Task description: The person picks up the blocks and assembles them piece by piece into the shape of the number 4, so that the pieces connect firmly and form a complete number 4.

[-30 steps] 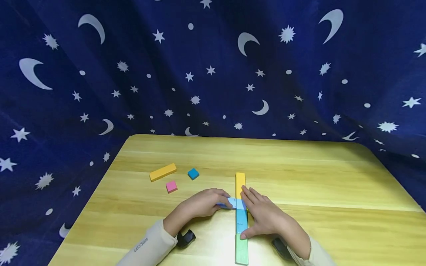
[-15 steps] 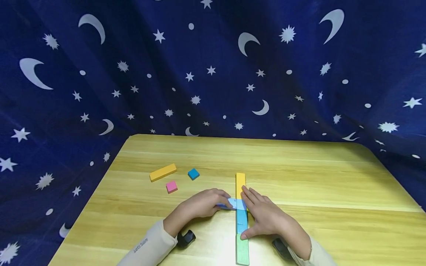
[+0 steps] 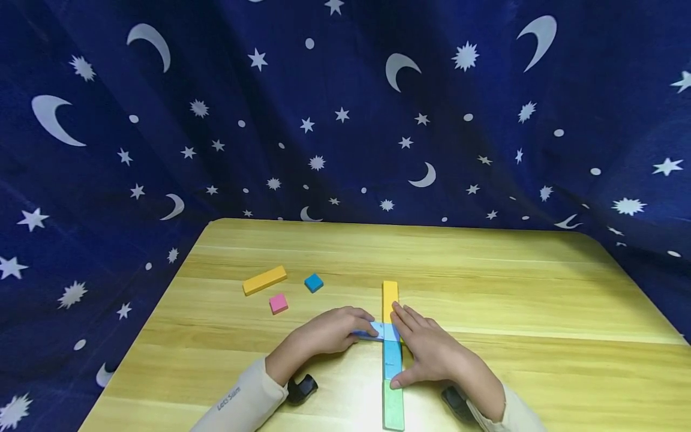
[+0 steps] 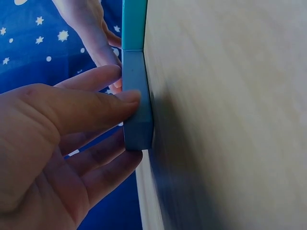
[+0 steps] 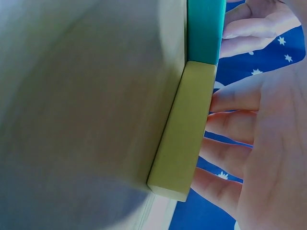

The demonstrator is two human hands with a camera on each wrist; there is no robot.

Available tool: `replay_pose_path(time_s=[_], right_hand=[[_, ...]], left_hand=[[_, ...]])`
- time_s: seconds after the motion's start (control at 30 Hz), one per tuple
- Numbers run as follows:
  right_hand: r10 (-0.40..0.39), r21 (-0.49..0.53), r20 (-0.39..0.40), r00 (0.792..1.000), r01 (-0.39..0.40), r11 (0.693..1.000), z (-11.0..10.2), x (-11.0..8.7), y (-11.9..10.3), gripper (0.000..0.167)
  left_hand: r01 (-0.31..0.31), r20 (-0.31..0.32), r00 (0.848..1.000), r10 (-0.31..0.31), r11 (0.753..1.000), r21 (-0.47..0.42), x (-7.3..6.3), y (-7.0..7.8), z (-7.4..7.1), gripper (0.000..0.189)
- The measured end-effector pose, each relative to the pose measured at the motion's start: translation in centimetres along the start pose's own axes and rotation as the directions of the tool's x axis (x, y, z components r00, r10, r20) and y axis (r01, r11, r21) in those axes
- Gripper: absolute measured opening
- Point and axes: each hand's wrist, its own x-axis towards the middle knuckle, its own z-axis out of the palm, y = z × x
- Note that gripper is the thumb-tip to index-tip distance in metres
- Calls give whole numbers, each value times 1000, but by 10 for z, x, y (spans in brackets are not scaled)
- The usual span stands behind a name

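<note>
My left hand [image 3: 332, 332] pinches a light blue block [image 3: 372, 329], thumb on its near side and fingers at its far side. In the left wrist view this blue block [image 4: 137, 108] meets a teal block [image 4: 134, 24] end to side. In the head view the blue block adjoins a column made of an orange block [image 3: 390, 295], a blue block [image 3: 392, 359] and a green block [image 3: 393, 408]. My right hand [image 3: 429, 348] lies with straight fingers over the column's right side, thumb at the green block. Its fingers touch a yellow block [image 5: 184, 129], mostly hidden from the head view.
Left of the column lie a loose orange block [image 3: 264, 280], a small blue block [image 3: 314, 282] and a small pink block [image 3: 278, 303] on the wooden table [image 3: 513, 288]. A dark blue curtain [image 3: 345, 144] with moons and stars hangs behind the table.
</note>
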Motion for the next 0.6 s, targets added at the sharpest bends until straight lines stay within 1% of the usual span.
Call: replay_pose_path(time_s=[0.17,0.3,0.4,0.47,0.6], right_hand=[[-1,1,1,1000,1,1000,-1,2,0,117],[10,10,8,1000,-10,1000,-1,1,0,117],[20,12,13,1000,-20,1000,0,0,-1,117],[23,13,11,1000,-23,1000,0,-1,-1,117],[17,2,0,1000,-17,1000,1,0,0,117]], left_hand=[[0,3,1000,0,1000,6,0,-2,0,27],[11,13,1000,-11,1000,6,0,-1,0,27],[22,11,1000,-22,1000,-3,-1,-1,-3,28],[36,4,999,-36,999,-15,-3,-2,-7,30],[88,-15,996,-89,995,-54,-9,-8,-16,33]])
